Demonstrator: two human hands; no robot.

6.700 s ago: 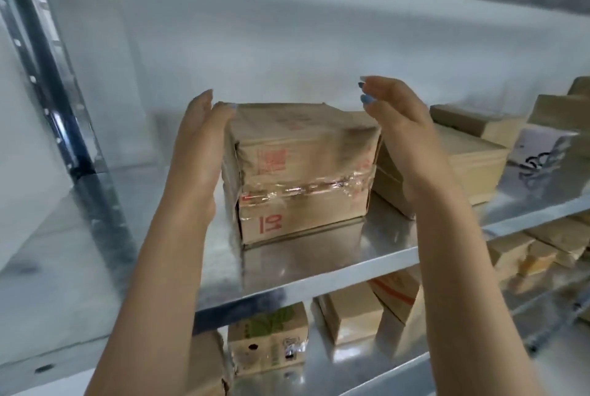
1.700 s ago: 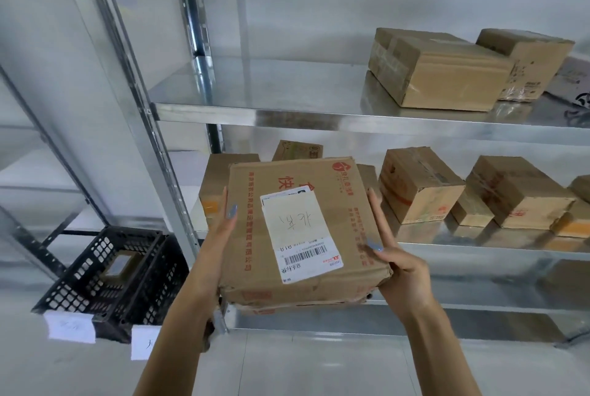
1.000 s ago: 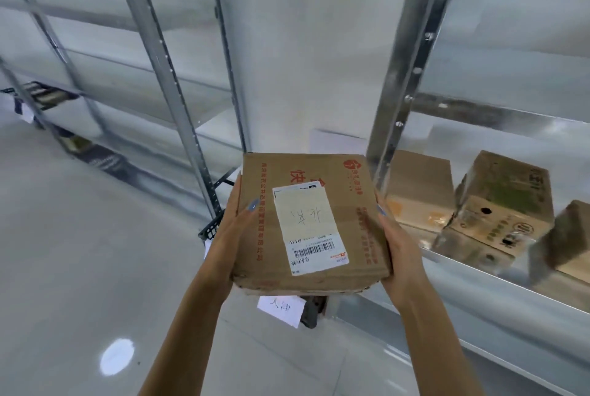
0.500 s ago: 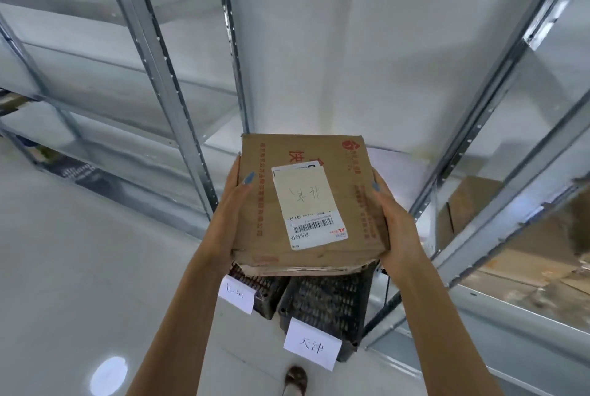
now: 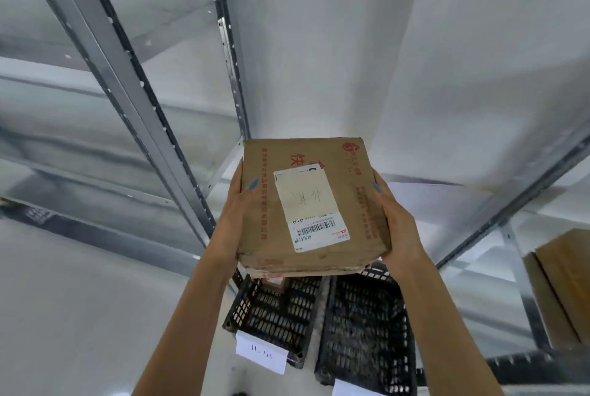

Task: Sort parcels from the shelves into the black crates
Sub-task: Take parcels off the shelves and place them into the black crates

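A brown cardboard parcel point(image 5: 344, 204) with red print and a white shipping label is held level in front of me. My left hand point(image 5: 238, 213) grips its left side with the thumb on top. My right hand point(image 5: 397, 223) grips its right side the same way. Directly below the parcel, two black mesh crates stand side by side on the floor: a left crate point(image 5: 274, 316) with a white paper tag on its front, and a right crate point(image 5: 367, 331), also tagged. The parcel hides the far ends of both crates.
Grey metal shelf uprights point(image 5: 134, 102) rise to the left, and another shelf frame point(image 5: 517, 204) slants on the right. A brown box point(image 5: 562, 284) sits on the right shelf. Pale floor point(image 5: 79, 316) spreads to the left.
The parcel went from the shelf into both hands and was carried left. In the last half second the crates below have come nearer and fuller into view; my grip is the same.
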